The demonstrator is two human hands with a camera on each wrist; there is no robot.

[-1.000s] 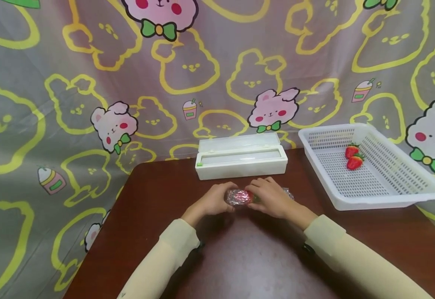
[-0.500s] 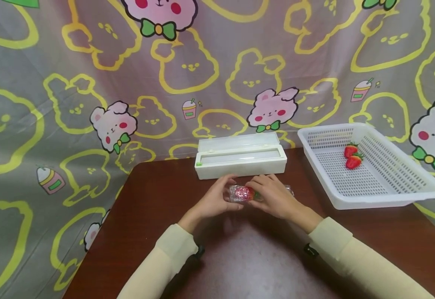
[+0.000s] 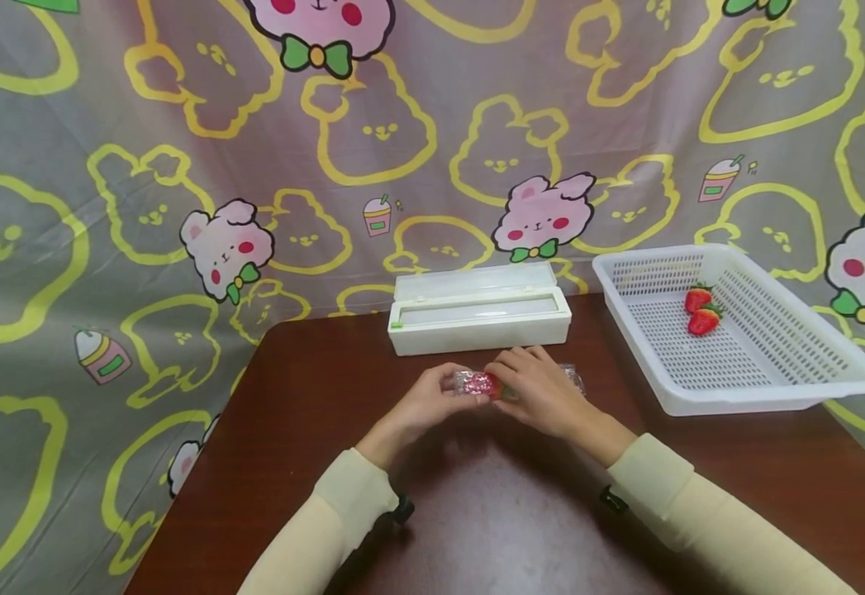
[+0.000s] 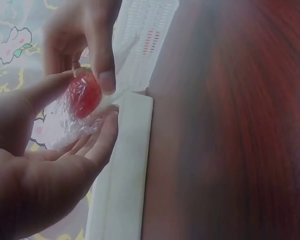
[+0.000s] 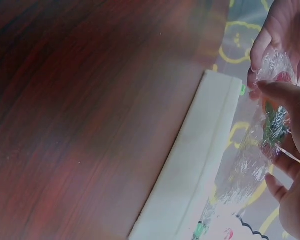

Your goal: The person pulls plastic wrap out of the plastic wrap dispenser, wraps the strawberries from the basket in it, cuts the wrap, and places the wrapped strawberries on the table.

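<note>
Strawberry (image 3: 482, 385): wrapped in clear film (image 3: 572, 378), between the 2 hands, in front of the box (image 3: 480, 337), seemingly lifted off the table (image 3: 313, 388).
Long axis: running left to right, roughly in line with the box's front; pointing tip-first to the left hand (image 3: 420, 406), with leaves (image 5: 274, 122) at the right hand (image 3: 539, 397).
Left hand: curled about the film at the tip end, with thumb on 1 side and fingers on the other.
Right hand: gripping the leafy end between thumb and fingers; the nearer of the 2 to the leaves and to the basket (image 3: 774, 398).
Hands: close together, both clamped on the wrapped strawberry.
Film: crinkled, bunched in the left hand, trailing out past the right hand toward the table's right edge.
Box: standing by the table's far edge, just beyond both hands, with lid raised at the back.
Basket: set at the table's far right corner, holding 2 bare strawberries (image 3: 703, 322), well apart from the hands.
Seal: impossible to tell; hidden by fingers.
</note>
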